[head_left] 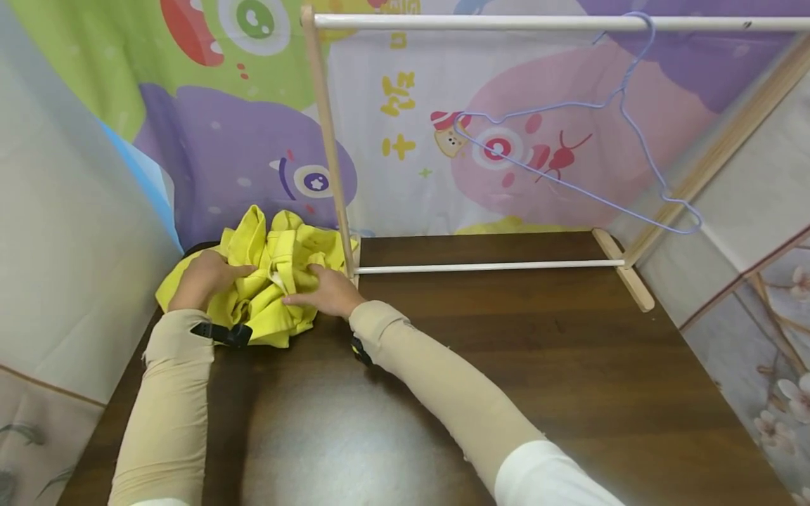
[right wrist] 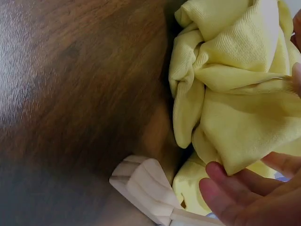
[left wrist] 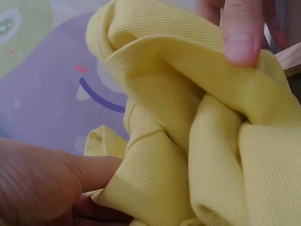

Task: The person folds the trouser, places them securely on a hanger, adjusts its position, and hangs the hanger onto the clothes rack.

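Nine o'clock, head view: left hand and right hand pinch crumpled yellow ribbed cloth, apparently untangling; next calls for spreading.

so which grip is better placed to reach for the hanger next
Probably the right grip: it touches the yellow cloth on the side nearer the hanger, while the left grip holds the far side.

On the dark wood-grained table, the crumpled yellow ribbed cloth lies left, beside the pale wood-framed rack, whose round white top bar carries the triangular lilac wire hanger before a multicoloured printed curtain.
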